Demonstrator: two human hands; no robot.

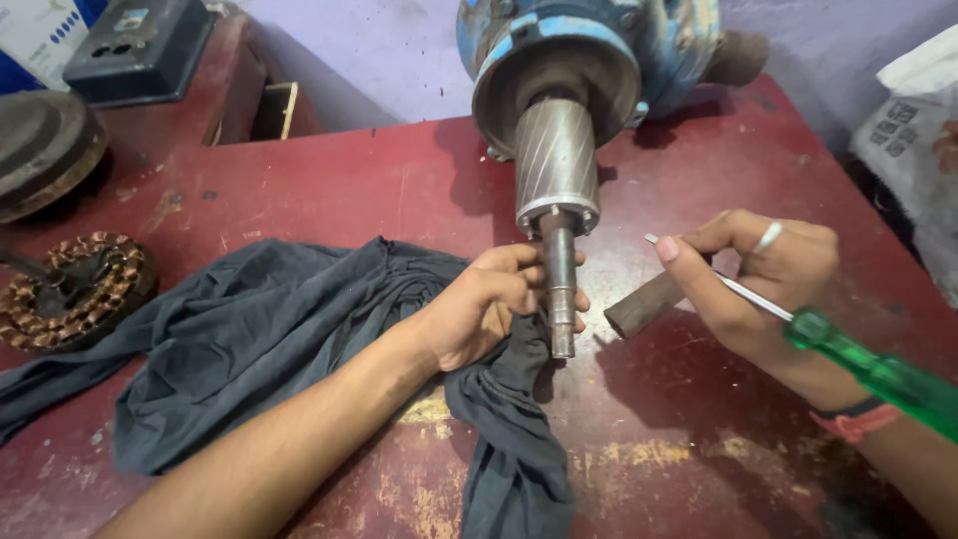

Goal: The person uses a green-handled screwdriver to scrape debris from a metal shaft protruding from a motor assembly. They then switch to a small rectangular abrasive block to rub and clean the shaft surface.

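Steel shaft (pixel 561 289) in the left hand's (pixel 486 302) closed grip; right hand (pixel 763 274) clasps a green screwdriver (pixel 848 354), whose tip could slip.

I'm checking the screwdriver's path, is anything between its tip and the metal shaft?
Nothing visible does. The right hand holds the screwdriver, tip bare beside the shaft; the left hand grips the shaft from the far side.

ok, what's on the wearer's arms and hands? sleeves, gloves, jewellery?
Both forearms are bare: no sleeves in view and no gloves. The right hand wears a silver-coloured ring on one of its fingers, and a band in dark and reddish-pink sits at the right wrist. The left hand shows no ring, watch or band.
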